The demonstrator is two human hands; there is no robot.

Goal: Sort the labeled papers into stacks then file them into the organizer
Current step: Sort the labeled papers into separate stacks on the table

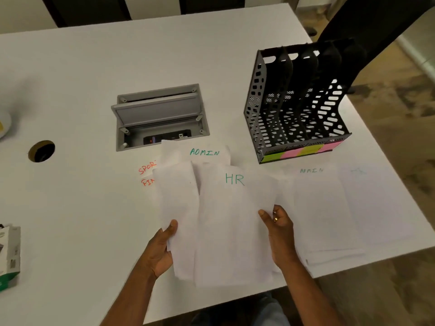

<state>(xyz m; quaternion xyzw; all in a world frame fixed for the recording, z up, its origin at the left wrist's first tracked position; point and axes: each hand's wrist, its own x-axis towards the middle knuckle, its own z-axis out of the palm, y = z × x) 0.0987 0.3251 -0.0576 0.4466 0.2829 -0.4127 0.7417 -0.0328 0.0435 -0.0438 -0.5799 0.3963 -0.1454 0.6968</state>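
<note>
Organizer [297, 103] slots hold nothing; left hand [162, 249], right hand [280, 234] grip fanned papers [226, 222].

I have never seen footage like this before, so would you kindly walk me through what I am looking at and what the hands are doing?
There is no machine here. The single picture comes from a camera worn on a person's head, looking down at their own two hands over a white table.

The left hand and the right hand each grip a side of a fanned bundle of papers. The top sheet reads HR; one behind it reads ADMIN, and red lettering peeks out on the left.

To the right, two stacks lie flat on the table: an ADMIN stack and a fainter stack whose label I cannot read. Behind them stands a black organizer with upright slots and coloured tags along its front; no papers show in it.

A grey cable box is set into the table's middle.
</note>
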